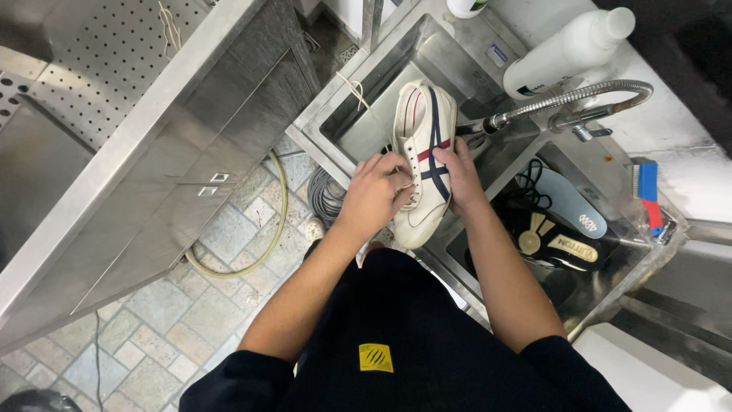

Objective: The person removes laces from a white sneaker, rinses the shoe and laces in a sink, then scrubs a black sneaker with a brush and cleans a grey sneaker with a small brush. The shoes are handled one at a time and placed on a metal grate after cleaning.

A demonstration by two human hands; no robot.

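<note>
Steel sinks [465, 57] fill the view beyond a tiled floor [175, 313]; the right basin's bottom lies dark, its black shoe [557, 244] half hidden. Over the divider a white shoe [424, 152] with navy and red stripes runs lengthwise away from the body, its far end hard to tell. Left hand [375, 191] curls at its laces, fingertips hidden; right hand [457, 169] grips its far side.

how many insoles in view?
2. A light blue insole and a black insole with gold marks lie side by side in the right sink basin, beside the white sneaker that both hands hold. More may be hidden in the basin.
</note>
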